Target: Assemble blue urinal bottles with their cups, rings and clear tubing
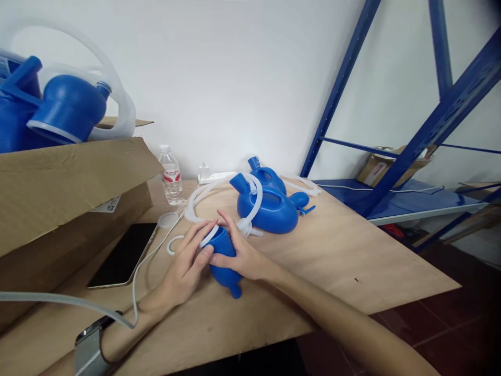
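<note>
Both hands are on a blue plastic funnel-shaped cup (224, 269), tilted so its narrow spout points toward me. My left hand (191, 256) presses a white ring (209, 236) against the cup's wide rim, thumb on the cup's side. My right hand (241, 252) is wrapped round the cup's other side, its thumb across the front. Part of the ring is hidden by my left fingers. Beyond my hands lie a blue plastic bottle with a handle (270, 214) and a second blue handled bottle (270, 180). A coiled clear tube (192, 206) rests beside them.
On the left stands a cardboard box (74, 193) with blue cups (74, 102) and tubing piled in it. Near it are a dark-screened phone (123, 256), a water bottle (171, 180) and a clear lid (167, 220). A white cable crosses my left forearm. Blue shelving (391, 196) stands right.
</note>
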`<action>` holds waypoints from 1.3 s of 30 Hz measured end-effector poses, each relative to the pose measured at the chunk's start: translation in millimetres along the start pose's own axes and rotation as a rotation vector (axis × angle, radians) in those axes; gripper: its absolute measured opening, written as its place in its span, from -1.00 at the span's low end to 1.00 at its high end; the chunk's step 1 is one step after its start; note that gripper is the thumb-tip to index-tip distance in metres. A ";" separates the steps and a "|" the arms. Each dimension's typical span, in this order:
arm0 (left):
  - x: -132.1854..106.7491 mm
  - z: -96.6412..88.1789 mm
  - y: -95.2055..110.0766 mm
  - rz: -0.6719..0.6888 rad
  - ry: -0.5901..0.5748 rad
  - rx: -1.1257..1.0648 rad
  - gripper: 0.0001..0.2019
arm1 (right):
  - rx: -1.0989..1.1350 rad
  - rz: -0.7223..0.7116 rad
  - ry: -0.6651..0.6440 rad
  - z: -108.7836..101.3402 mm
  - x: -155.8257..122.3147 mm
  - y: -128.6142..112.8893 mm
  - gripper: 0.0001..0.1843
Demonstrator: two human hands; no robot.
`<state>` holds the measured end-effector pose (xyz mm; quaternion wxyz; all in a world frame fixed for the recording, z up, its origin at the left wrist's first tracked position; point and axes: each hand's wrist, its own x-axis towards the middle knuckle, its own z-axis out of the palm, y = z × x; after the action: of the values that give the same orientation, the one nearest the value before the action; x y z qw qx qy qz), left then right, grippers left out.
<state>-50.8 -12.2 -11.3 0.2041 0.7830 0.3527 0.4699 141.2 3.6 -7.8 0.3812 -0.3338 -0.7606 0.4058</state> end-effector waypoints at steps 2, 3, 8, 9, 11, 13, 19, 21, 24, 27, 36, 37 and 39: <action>0.8 -0.9 -0.3 0.046 -0.018 -0.002 -0.56 | 0.026 -0.087 -0.003 2.7 -0.4 4.0 0.15; 0.6 -0.7 -0.2 0.057 -0.020 0.005 -0.55 | 0.035 -0.127 -0.001 3.8 -0.3 5.4 0.14; -5.1 6.7 2.1 0.038 0.009 0.093 -0.43 | -0.035 -0.273 0.091 9.9 -3.6 4.5 -0.02; -6.1 8.3 2.9 0.043 0.019 0.099 -0.41 | -0.049 -0.294 0.115 11.4 -5.0 2.8 -0.04; -7.2 10.1 4.9 0.054 0.018 0.090 -0.39 | -0.060 -0.329 0.164 14.4 -7.8 -0.8 -0.05; -6.8 10.2 6.7 0.063 0.006 0.077 -0.38 | -0.058 -0.354 0.204 16.9 -10.0 -3.7 -0.08; -3.7 7.3 7.1 0.153 0.075 0.132 -0.38 | -0.045 -0.365 0.215 21.5 -11.9 -2.3 -0.14; -4.4 6.2 7.5 0.205 0.106 0.174 -0.40 | -0.020 -0.385 0.222 22.2 -11.4 -0.5 -0.16; -6.3 4.0 9.6 0.287 0.117 0.244 -0.46 | -0.009 -0.385 0.232 21.8 -10.9 1.1 -0.17; -7.2 2.8 10.9 0.315 0.087 0.303 -0.45 | -0.017 -0.338 0.232 20.2 -11.1 0.8 -0.14; -1.9 2.8 15.4 0.315 0.150 0.309 -0.57 | -0.009 -0.366 0.226 19.5 -11.6 2.6 -0.05; -1.6 2.6 16.2 0.312 0.162 0.310 -0.58 | -0.004 -0.372 0.229 20.0 -11.7 3.3 -0.05; -1.4 2.2 16.8 0.300 0.183 0.327 -0.60 | -0.003 -0.382 0.247 21.2 -11.8 4.4 -0.05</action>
<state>-43.3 -24.4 -2.3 -0.0301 0.8033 0.3210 0.5008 129.8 -11.8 -23.3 0.5410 -0.2313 -0.7582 0.2810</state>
